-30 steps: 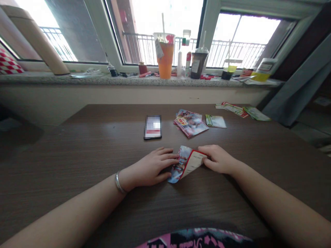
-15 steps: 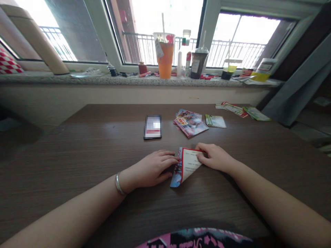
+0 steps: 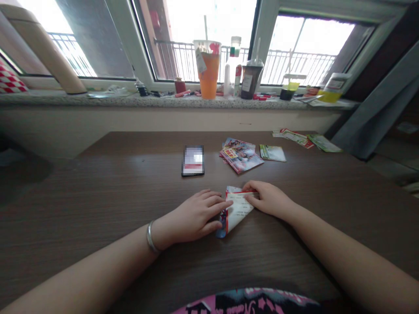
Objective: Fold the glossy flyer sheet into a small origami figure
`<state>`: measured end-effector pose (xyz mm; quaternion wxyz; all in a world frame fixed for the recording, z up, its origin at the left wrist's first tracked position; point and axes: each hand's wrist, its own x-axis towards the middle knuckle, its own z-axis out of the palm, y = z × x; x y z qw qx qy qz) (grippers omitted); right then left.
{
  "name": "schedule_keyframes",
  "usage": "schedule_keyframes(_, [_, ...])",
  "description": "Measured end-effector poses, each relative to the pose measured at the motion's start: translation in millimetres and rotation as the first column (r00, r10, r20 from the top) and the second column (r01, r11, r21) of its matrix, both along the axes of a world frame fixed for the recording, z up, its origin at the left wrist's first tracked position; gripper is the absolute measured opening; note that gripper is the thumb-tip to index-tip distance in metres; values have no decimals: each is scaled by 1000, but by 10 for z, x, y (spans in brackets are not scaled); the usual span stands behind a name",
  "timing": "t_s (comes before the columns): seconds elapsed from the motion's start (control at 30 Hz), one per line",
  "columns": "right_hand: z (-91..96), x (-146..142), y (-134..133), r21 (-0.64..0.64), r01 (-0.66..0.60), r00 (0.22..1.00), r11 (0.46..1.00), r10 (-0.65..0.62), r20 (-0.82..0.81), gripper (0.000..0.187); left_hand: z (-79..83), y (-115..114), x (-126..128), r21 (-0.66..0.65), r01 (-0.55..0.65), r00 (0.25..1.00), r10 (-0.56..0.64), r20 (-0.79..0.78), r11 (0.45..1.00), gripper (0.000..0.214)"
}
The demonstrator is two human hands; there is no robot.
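A printed leaflet (image 3: 238, 210), folded over on the slant, lies on the brown table (image 3: 98, 183) with its pale, red-edged side up and a strip of its coloured side showing at the left. My left hand (image 3: 199, 213) rests flat at its left edge, fingers stretched out, with a fingertip on the paper. The upper right part of the folded flap is pinched between the thumb and fingers of my right hand (image 3: 268, 197). Behind the hands are a phone (image 3: 193, 161) with a blurred screen and a small pile of colourful leaflets (image 3: 242, 155).
Right of the pile lies a small green and white card (image 3: 273, 153), and more leaflets (image 3: 296, 138) spread towards the far right corner. The windowsill (image 3: 114, 101) carries an orange drink cup (image 3: 208, 72), a dark cup (image 3: 251, 80), bottles and a tall beige cylinder (image 3: 46, 52).
My right hand has shifted slightly left, carrying the flap further over the coloured strip. The left hand's fingers have moved right, onto the leaflet.
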<state>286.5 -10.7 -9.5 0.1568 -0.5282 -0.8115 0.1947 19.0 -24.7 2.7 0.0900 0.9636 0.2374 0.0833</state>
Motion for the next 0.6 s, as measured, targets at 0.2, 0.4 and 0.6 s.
schedule_keyframes(0.2, [1, -12, 2, -6, 53, 998, 999, -53, -23, 16, 7, -36, 17, 5, -4, 1000, 4, -14, 1000, 44])
schedule_keyframes(0.4, [-33, -42, 19, 31, 37, 999, 999, -37, -19, 14, 11, -44, 28, -4, -37, 999, 37, -12, 999, 46])
schedule_keyframes(0.6, [-56, -81, 16, 62, 37, 998, 997, -40, 38, 25, 5, -66, 28, -21, -48, 999, 48, 5, 999, 45])
